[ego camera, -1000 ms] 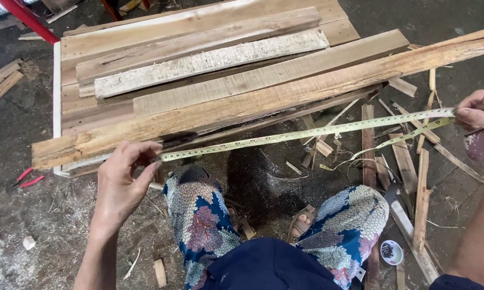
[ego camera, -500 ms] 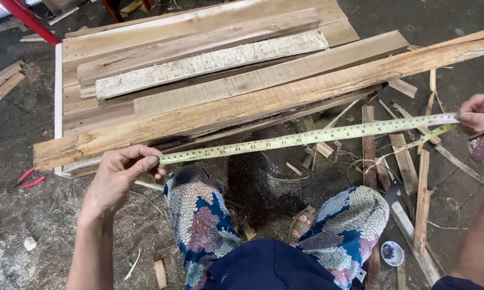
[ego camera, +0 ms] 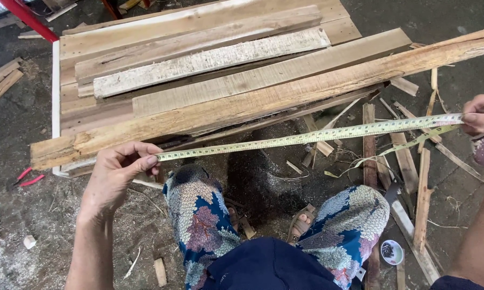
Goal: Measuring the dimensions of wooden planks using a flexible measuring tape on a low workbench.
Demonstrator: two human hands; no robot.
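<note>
A yellow measuring tape [ego camera: 311, 137] is stretched taut in front of me, just below a long rough wooden plank [ego camera: 263, 99]. My left hand [ego camera: 115, 177] pinches the tape's left end between thumb and fingers near the plank's left end. At the frame's right edge my right hand [ego camera: 482, 114] grips the tape's other end, and a loose tail of tape [ego camera: 392, 150] hangs down from there. The plank lies tilted across the front of a stack of boards [ego camera: 199, 59].
My knees in patterned trousers [ego camera: 199, 215] and sandalled feet are below the tape. Thin wood offcuts [ego camera: 421, 177] litter the floor at right. A small round tin [ego camera: 392, 251] lies near my right knee. Red-handled pliers [ego camera: 27, 177] rest at left.
My left hand has closed from an open spread onto the tape's left end and now pinches it. The tape is pulled straighter.
</note>
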